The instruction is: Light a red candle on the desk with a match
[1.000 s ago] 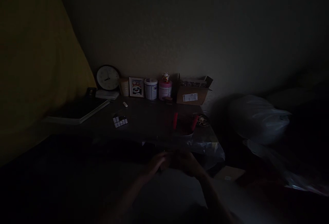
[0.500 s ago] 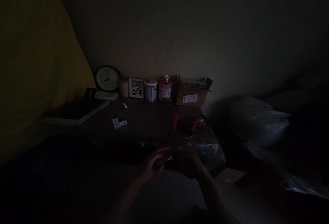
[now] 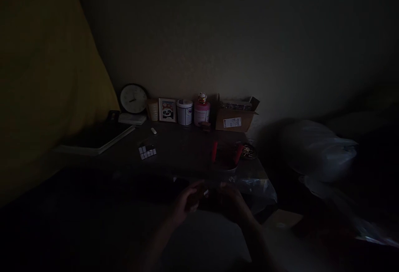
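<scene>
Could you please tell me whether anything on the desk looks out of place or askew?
Only a little: the cardboard box by the wall has its flaps open, and clear plastic wrap hangs crumpled off the desk's front corner.

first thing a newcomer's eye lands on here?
Probably the lit row along the wall: round clock, panda picture, white tub, pink jar, open cardboard box. Then the two hands, left hand and right hand, close together at the desk's near edge; anything held is too dark to tell.
</scene>
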A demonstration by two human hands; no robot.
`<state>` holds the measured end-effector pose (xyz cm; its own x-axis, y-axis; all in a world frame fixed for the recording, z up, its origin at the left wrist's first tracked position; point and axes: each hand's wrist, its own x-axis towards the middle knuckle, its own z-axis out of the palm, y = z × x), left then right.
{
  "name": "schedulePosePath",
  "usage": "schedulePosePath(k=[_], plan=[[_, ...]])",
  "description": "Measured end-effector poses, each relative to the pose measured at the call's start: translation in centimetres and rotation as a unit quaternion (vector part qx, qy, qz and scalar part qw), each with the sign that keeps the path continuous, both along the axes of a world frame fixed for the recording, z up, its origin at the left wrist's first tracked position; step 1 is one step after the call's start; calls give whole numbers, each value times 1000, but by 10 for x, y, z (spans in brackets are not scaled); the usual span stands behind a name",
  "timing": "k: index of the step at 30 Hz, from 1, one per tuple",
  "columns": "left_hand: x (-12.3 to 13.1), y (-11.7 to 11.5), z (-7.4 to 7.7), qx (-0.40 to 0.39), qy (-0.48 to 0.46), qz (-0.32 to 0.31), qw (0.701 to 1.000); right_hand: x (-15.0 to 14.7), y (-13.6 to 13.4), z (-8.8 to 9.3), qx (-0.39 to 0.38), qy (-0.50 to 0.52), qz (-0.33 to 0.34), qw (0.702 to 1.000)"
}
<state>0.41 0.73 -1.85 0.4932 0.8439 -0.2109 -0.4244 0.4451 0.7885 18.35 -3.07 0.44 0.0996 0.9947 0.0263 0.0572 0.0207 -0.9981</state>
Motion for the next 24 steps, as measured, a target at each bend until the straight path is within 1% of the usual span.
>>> schedulePosePath(k=[3,4,5,7,10,12,15,20,24], plan=[[2,-3,-2,23,47,33,998,-2,-1,-5,-12,56,-1,998],[2,-4,-2,33,62,38,997,-4,-2,-5,-6,55,-5,998],[2,-5,-3,42,73,44,995,-5,-3,-5,6,36,-8,999],[3,-5,-6,57,85,62,993,-8,-6,-3,42,-40,-14,998],[5,-3,-10,82,85,81,990,-13,-11,-2,78,-143,-20,987],[7,-1,-12,96,80,70,990,-15,-12,-4,88,-171,-17,981],[8,-1,-11,110,78,53,990,-17,-11,-8,102,-174,-14,979],[6,-8,1,105,72,9,992,-18,-9,-6,105,-191,-43,975],[1,-11,6,141,39,-35,989,-17,-10,-2,101,-185,-58,976]])
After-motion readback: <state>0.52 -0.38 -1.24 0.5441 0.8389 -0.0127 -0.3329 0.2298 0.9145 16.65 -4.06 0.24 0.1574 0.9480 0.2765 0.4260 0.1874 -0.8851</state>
